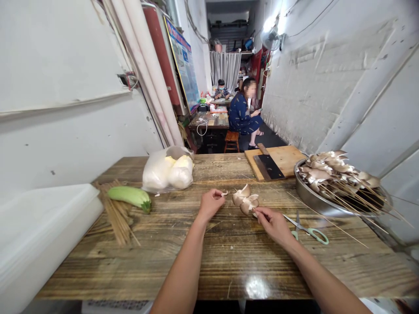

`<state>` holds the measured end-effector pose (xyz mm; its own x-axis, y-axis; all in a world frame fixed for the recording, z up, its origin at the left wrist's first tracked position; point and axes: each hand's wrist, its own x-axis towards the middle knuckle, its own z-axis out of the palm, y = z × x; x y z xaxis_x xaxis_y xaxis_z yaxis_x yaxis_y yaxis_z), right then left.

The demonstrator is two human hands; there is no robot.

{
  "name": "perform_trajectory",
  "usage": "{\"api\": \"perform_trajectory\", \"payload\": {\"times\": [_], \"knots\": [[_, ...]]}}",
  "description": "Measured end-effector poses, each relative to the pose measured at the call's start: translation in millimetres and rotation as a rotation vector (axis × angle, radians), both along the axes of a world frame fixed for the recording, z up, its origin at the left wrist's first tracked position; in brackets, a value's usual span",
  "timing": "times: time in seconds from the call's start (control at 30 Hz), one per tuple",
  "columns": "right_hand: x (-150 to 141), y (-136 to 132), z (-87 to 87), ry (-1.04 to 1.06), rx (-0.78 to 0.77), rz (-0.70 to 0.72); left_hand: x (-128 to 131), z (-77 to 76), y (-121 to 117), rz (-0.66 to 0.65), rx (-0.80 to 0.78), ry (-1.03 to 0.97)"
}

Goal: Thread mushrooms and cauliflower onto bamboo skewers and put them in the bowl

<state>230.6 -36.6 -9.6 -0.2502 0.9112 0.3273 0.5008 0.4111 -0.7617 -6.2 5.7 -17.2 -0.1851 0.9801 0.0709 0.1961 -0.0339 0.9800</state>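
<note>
Thumb and fingertips of my left hand (211, 206) pinch a small pale scrap of mushroom (224, 193). Just to its right, my right hand (273, 223) is closed at the lower edge of a small bunch of grey-brown oyster mushrooms (246, 200), held over the wooden table (183, 226). Whether a stick runs through that bunch, I cannot tell. Beside my right hand lie scissors (309, 230) with pale green handles, their blades spread. A steel basin (306, 200) at the right holds a pile of oyster mushrooms (330, 168) on thin sticks.
A cleaver (271, 166) rests on a cutting board (290, 156) at the back. Left are a plastic bag (153, 174) with pale contents, a green squash (129, 197), bamboo sticks (116, 222) and a white bin (49, 235). Two people sit farther back.
</note>
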Motion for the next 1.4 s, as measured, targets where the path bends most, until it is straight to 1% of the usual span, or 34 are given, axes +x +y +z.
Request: {"api": "perform_trajectory", "payload": {"times": [0.13,0.23,0.33,0.5,0.7,0.87,1.07,1.13,1.3,1.4], "knots": [[0.1,-0.5,0.0,-0.032,0.000,0.003,-0.8,4.6,-1.4,0.047,0.073,0.157],[-0.4,-0.6,-1.1,-0.057,0.005,0.025,-1.7,7.4,-1.8,0.026,0.083,0.158],[-1.5,-1.3,-0.3,-0.098,0.020,0.061,-1.5,12.3,-3.6,-0.015,0.075,0.045],[-2.4,-2.2,2.2,-0.109,0.020,0.083,-0.4,23.1,-7.3,-0.054,-0.036,-0.212],[-2.5,-3.1,3.8,-0.106,0.017,0.075,-0.5,27.7,-9.0,-0.071,-0.083,-0.368],[-2.2,-3.2,3.6,-0.099,0.025,0.074,-4.2,28.2,-9.2,-0.148,-0.149,-0.545],[-1.3,-2.8,1.0,-0.089,0.011,0.066,-10.9,27.1,-7.0,-0.124,-0.157,-0.668],[-1.7,-2.8,0.8,-0.074,0.011,0.069,-11.1,25.0,-6.2,-0.120,-0.174,-0.704],[-3.2,-2.6,1.1,-0.058,-0.003,0.091,-10.7,16.8,-3.4,-0.204,-0.296,-0.820],[-3.1,-2.3,0.1,-0.065,-0.008,0.082,-12.8,12.9,-1.0,-0.204,-0.290,-0.864]]}}
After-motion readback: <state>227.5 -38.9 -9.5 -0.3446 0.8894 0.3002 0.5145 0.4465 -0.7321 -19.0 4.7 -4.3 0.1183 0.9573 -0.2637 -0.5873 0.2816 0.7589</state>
